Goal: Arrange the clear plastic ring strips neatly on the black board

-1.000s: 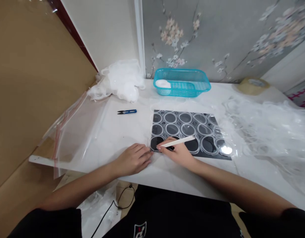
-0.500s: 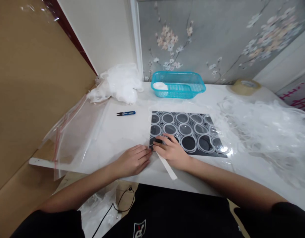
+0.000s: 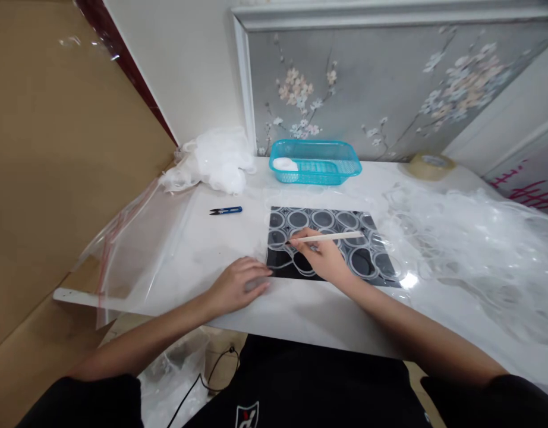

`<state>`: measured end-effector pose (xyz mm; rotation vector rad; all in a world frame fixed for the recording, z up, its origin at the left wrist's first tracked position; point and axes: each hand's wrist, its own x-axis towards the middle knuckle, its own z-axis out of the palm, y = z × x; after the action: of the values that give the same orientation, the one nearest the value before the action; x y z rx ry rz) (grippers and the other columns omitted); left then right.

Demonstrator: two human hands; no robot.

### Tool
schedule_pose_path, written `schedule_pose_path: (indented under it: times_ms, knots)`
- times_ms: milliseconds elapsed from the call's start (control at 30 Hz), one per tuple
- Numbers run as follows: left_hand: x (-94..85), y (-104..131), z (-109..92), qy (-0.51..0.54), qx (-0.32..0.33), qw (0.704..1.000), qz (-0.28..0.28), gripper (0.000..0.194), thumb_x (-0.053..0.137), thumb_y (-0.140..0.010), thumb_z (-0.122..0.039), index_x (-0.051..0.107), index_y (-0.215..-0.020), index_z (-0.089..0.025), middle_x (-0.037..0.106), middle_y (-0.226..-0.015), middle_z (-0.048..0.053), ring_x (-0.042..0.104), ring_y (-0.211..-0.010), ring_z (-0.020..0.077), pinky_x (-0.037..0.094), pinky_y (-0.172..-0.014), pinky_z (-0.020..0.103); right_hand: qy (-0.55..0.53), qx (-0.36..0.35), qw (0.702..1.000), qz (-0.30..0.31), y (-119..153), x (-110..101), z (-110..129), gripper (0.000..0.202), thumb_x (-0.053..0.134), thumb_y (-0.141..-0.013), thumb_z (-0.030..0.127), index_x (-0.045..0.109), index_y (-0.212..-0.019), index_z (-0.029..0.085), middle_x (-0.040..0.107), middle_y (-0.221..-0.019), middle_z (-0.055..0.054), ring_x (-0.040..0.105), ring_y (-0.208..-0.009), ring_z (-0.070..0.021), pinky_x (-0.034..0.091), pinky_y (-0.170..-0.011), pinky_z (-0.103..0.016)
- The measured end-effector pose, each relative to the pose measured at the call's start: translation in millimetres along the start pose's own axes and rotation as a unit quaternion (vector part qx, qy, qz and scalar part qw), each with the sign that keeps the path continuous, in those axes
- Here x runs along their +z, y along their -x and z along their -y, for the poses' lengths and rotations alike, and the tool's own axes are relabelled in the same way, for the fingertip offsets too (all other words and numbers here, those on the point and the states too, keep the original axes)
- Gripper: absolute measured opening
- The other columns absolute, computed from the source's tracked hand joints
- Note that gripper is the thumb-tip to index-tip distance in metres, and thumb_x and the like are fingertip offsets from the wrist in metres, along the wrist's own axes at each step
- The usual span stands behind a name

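A black sheet (image 3: pixel 278 270) lies on the white table, overlaid with clear film and rows of white rings (image 3: pixel 362 261). Pinched between the thumb and fingers of my right hand (image 3: pixel 323 255) is a slim white stick (image 3: pixel 340 236). It extends to the right above the rings, and its dark end is near my fingertips. My left hand (image 3: pixel 241 284) rests on the table at the sheet's lower left corner, fingers stretched out and holding nothing. Its fingertips reach the sheet's edge.
Blue thread snips (image 3: pixel 229 210) lie left of the sheet. Behind stands a turquoise basket (image 3: pixel 321 178) with something white inside. A white bundle (image 3: pixel 216 160), clear zip bags (image 3: pixel 140 238), a tape roll (image 3: pixel 430 165) and a heap of clear film with rings (image 3: pixel 479 238) surround the work area.
My right hand has lifted and moved up and right, turning the stick from pointing toward the table's front edge to pointing right. The left hand stays near the corner, its thumb more apart.
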<state>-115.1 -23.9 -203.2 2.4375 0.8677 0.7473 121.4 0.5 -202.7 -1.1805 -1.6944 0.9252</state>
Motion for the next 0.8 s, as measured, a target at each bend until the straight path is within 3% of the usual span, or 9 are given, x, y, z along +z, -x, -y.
schedule_pose_path:
  times_ms: [133,233,333,467,800]
  knots:
    - [0.4,-17.7,-5.4,0.137,-0.211,0.967,-0.035,0.025,0.056,-0.089,-0.035,0.072,-0.091,-0.017,0.067,-0.085,0.005,0.06,-0.076,0.0153,0.046,-0.069,0.026,-0.151,0.078,0.985,0.033,8.6,9.9,0.7,0.027,0.059,-0.085,0.047,0.062,-0.082,0.02,0.066,-0.073,-0.003,0.059,-0.065,-0.0161,0.042,-0.057,-0.027]
    - [5.4,-26.7,-7.1,0.227,-0.291,0.929,-0.027,0.03,0.059,-0.085,-0.042,0.071,-0.081,-0.014,0.065,-0.074,0.003,0.056,-0.068,0.0146,0.041,-0.063,0.024,-0.18,0.091,0.979,0.038,13.5,13.3,3.8,0.028,0.06,-0.084,0.048,0.061,-0.081,0.02,0.062,-0.066,0.0,0.054,-0.056,-0.0129,0.038,-0.051,-0.025]
    - [11.1,-30.5,-9.6,0.277,-0.321,0.905,-0.033,0.033,0.061,-0.081,-0.045,0.069,-0.074,-0.014,0.059,-0.064,0.0,0.049,-0.06,0.0124,0.036,-0.058,0.023,-0.16,0.073,0.984,0.036,16.8,15.9,7.3,0.025,0.059,-0.086,0.044,0.062,-0.082,0.019,0.058,-0.063,0.002,0.05,-0.053,-0.0112,0.037,-0.05,-0.024]
    - [15.1,-32.0,-13.6,0.298,-0.339,0.891,-0.047,0.038,0.06,-0.08,-0.048,0.064,-0.066,-0.013,0.049,-0.055,-0.003,0.04,-0.053,0.0096,0.029,-0.053,0.022,-0.131,0.037,0.99,0.033,19.9,19.4,9.4,0.019,0.058,-0.088,0.037,0.063,-0.086,0.019,0.066,-0.079,-0.003,0.061,-0.073,-0.015,0.047,-0.066,-0.027]
    - [22.6,-30.2,-11.9,0.308,-0.351,0.88,-0.084,0.027,0.061,-0.074,-0.037,0.06,-0.06,-0.014,0.046,-0.054,-0.004,0.04,-0.055,0.0097,0.029,-0.054,0.022,-0.027,-0.05,0.998,0.018,29.6,26.7,7.6,0.016,0.052,-0.093,0.03,0.066,-0.09,0.022,0.069,-0.084,-0.003,0.063,-0.08,-0.0176,0.049,-0.072,-0.031]
